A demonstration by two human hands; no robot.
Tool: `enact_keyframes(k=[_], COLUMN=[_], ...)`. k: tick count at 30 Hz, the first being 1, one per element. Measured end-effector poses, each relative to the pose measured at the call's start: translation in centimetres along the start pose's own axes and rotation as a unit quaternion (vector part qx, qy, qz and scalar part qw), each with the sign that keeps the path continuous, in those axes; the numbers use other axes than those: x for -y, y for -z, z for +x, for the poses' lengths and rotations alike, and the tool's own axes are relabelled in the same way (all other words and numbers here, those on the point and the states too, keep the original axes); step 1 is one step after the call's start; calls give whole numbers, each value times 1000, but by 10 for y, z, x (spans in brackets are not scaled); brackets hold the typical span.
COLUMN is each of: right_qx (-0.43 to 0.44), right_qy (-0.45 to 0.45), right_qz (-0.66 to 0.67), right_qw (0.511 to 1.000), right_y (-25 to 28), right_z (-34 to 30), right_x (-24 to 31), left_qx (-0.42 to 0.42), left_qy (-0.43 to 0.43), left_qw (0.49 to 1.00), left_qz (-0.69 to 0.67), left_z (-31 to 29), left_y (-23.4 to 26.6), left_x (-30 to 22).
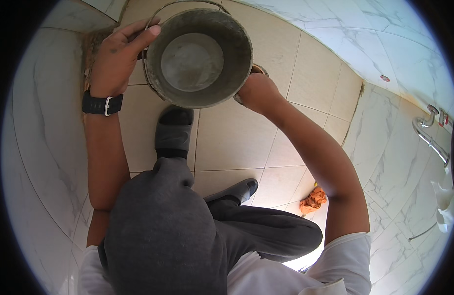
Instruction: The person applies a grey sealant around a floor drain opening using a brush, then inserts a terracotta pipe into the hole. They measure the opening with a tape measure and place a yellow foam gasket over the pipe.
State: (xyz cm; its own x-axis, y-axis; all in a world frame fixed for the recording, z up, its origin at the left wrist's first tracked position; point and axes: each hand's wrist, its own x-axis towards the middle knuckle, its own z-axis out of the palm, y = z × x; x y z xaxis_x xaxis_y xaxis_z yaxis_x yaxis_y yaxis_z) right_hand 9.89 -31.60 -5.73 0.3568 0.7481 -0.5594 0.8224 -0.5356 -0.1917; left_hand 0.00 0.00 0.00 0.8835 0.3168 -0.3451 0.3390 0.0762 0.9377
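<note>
Grey bucket (200, 59) over beige floor tiles (232, 142), between the hands, mouth toward camera, left hand (116, 61) partly curled, gripping its left edge, right hand (258, 92) curled at its right side, exact hold hidden, cannot tell.

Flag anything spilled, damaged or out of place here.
A crumpled orange cloth-like bundle lies loose on the beige tiled floor, off to the right, looking stray. The round grey bucket has blotchy, residue-like marks inside. No clear spill shows.
</note>
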Motion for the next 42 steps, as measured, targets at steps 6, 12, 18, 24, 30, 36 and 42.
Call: enact_keyframes(k=[6,12,18,24,30,36,42], right_qx=[-90,-172,-227,-264,-239,-339,-323], right_qy=[-68,-126,-185,-164,-121,-129,-104], right_qz=[-35,45,116,242,153,180,152], right_qw=[993,976,949,919,951,914,928], right_y=[-20,-16,9,34,43,32,16], right_z=[-35,-56,-79,-89,-96,-104,-99], right_x=[64,44,4,-31,-42,-21,-24], left_qx=[-43,-40,-37,-36,-42,-32,-25], left_qy=[4,21,15,-1,1,11,7], left_qw=[999,999,999,999,999,999,999], left_qz=[6,0,-29,-32,-18,-36,-41], left_z=[-7,-6,-5,-8,-10,-8,-7], left_y=[-9,-10,-11,-11,-11,-11,-10], left_x=[-12,-18,-17,-14,-16,-16,-14])
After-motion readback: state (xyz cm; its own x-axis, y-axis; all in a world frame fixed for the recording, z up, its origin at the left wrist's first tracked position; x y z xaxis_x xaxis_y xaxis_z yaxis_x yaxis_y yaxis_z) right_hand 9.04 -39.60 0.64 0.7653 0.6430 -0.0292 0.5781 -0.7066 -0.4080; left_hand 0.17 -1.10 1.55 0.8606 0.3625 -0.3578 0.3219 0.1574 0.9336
